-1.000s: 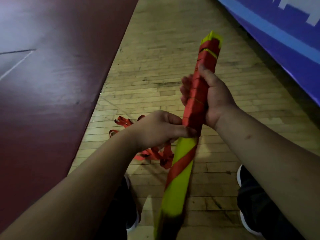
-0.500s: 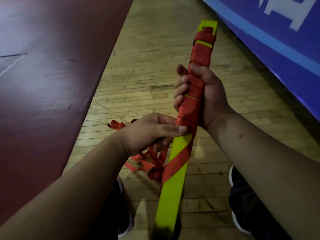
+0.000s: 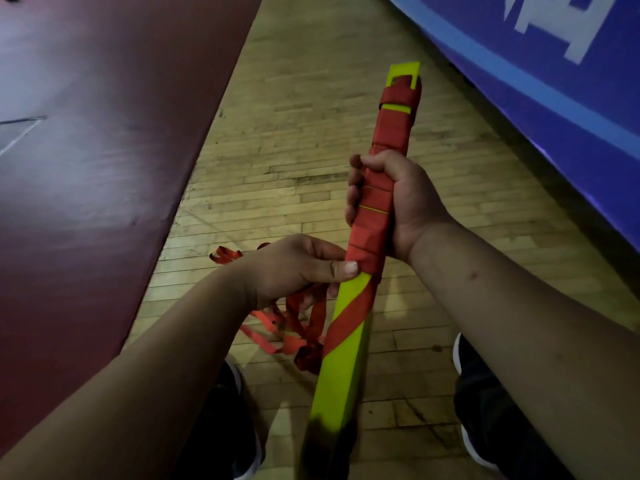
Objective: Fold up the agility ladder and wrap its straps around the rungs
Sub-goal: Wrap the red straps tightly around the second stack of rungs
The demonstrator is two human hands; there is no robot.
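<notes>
Right hand [image 3: 398, 202] grips the wrapped upper half of the stacked flat yellow-green plastic rungs [image 3: 343, 372], held up over the wood-plank floor [image 3: 294, 150] — I'd say that pins the finished turns. Left hand [image 3: 294, 268] pinches the red webbing strap [image 3: 349, 317] at the wrap's lower edge, thumb pressing — probably for tension.

The only writing stands on the blue banner [image 3: 606, 98] at the upper right: large white characters [image 3: 585, 29], cut by the top edge of the picture and seen at a slant. Only parts of strokes show, so no word can be read.
</notes>
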